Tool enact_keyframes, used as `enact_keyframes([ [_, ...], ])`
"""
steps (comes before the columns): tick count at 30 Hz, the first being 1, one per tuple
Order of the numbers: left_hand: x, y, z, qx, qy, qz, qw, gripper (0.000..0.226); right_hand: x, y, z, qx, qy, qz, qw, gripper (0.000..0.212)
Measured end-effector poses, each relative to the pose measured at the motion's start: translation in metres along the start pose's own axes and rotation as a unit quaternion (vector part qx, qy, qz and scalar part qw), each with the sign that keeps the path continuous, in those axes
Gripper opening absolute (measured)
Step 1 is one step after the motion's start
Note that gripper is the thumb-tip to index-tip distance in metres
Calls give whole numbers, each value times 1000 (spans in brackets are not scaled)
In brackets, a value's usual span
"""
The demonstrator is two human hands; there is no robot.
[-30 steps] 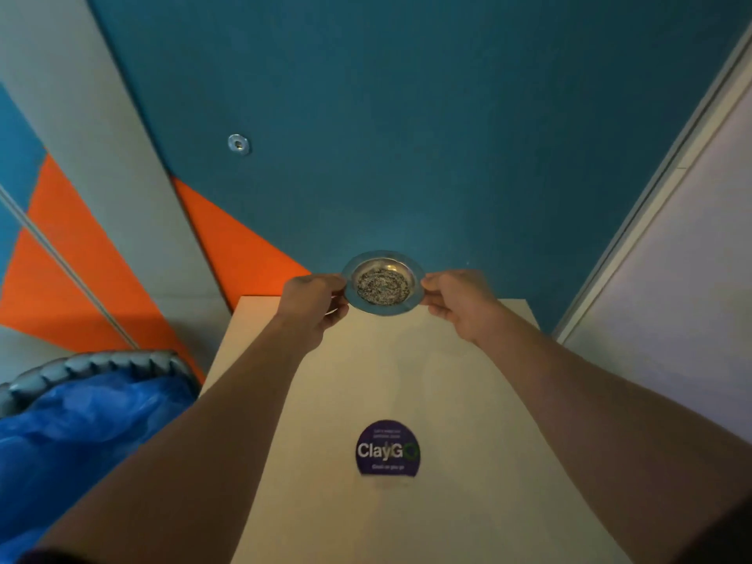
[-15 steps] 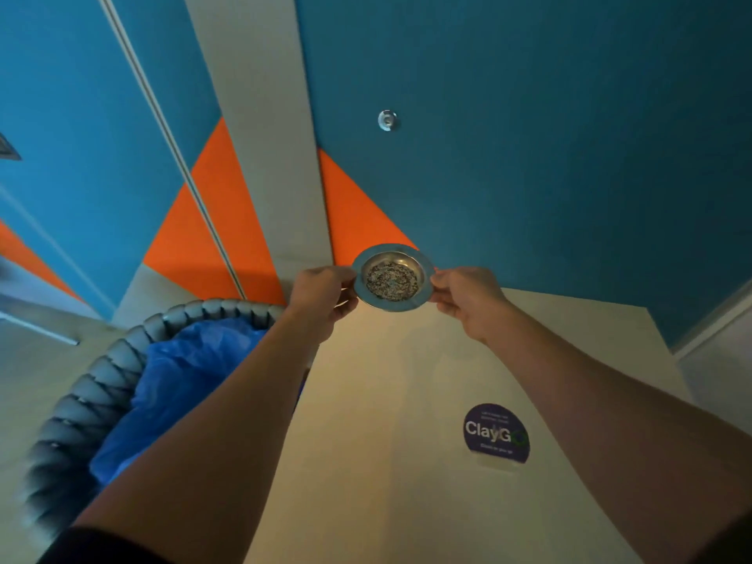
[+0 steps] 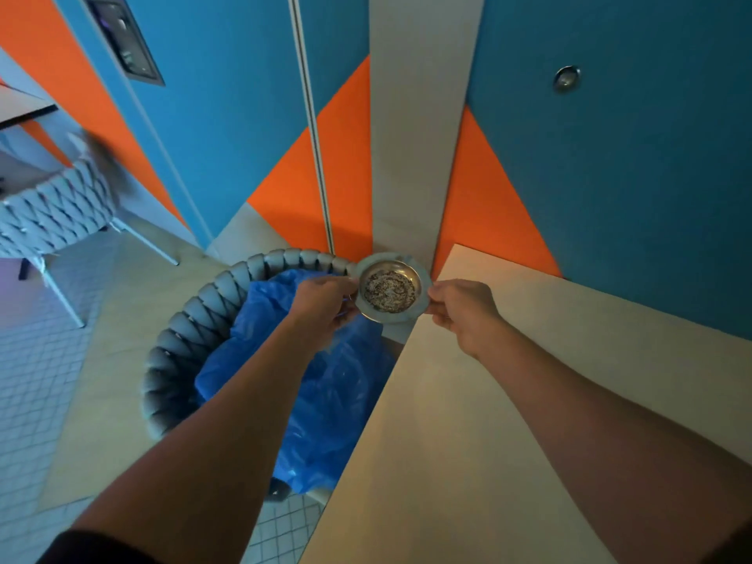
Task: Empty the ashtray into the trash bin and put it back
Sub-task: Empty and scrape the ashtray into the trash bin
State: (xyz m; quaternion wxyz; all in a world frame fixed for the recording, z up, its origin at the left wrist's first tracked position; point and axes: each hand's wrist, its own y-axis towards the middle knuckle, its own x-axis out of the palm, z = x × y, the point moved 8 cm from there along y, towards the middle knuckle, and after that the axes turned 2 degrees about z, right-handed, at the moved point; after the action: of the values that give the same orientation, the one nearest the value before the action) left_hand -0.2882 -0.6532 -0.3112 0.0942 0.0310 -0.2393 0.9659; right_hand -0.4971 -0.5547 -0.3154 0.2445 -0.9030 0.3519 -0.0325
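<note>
A round metal ashtray (image 3: 390, 288) holds grey-brown ash and is level, open side up. My left hand (image 3: 325, 300) pinches its left rim and my right hand (image 3: 462, 309) pinches its right rim. The ashtray hangs over the far right edge of the trash bin (image 3: 191, 319), a round bin with a grey woven rim and a blue plastic liner (image 3: 325, 396). The bin stands on the floor, tight against the left edge of the beige table (image 3: 508, 400).
A blue, orange and grey wall (image 3: 407, 136) rises just behind the bin and table. A woven grey chair (image 3: 53, 209) on thin metal legs stands at the left on the tiled floor (image 3: 32, 380). A dark wall panel (image 3: 122, 38) sits top left.
Both hands carried the ashtray leftward off the table to above the bin's edge. My view swung left, so the bin fills more of the frame and the table sticker is out of sight.
</note>
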Motion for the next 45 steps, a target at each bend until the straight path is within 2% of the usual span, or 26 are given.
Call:
enact_keyframes([
  [6, -69, 29, -24, -29, 7, 41, 999, 7, 69, 8, 35, 26, -31, -41, 998, 9],
  [13, -126, 60, -58, -66, -12, 84, 994, 8, 131, 26, 76, 42, -57, -84, 994, 11],
  [22, -160, 108, -107, -105, -38, 118, 987, 5, 173, 67, 124, 40, -87, -126, 987, 8],
  [25, -168, 123, -123, -113, -34, 132, 984, 6, 167, 84, 133, -12, -162, -114, 980, 14],
  [28, -174, 135, -137, -120, -32, 140, 982, 8, 161, 94, 129, -180, -347, -104, 915, 22],
  [30, -178, 142, -146, -123, -30, 143, 982, 8, 162, 93, 129, -275, -394, -114, 870, 24],
  [33, -184, 153, -158, -128, -33, 153, 979, 7, 166, 90, 143, -361, -476, -146, 788, 23],
  [36, -189, 160, -169, -131, -31, 162, 978, 6, 164, 85, 159, -423, -518, -162, 726, 25],
  [39, -192, 166, -177, -131, -29, 164, 977, 6, 162, 81, 168, -468, -528, -158, 691, 31],
  [45, -197, 176, -188, -123, -19, 179, 976, 7, 161, 79, 168, -482, -532, -147, 681, 32],
])
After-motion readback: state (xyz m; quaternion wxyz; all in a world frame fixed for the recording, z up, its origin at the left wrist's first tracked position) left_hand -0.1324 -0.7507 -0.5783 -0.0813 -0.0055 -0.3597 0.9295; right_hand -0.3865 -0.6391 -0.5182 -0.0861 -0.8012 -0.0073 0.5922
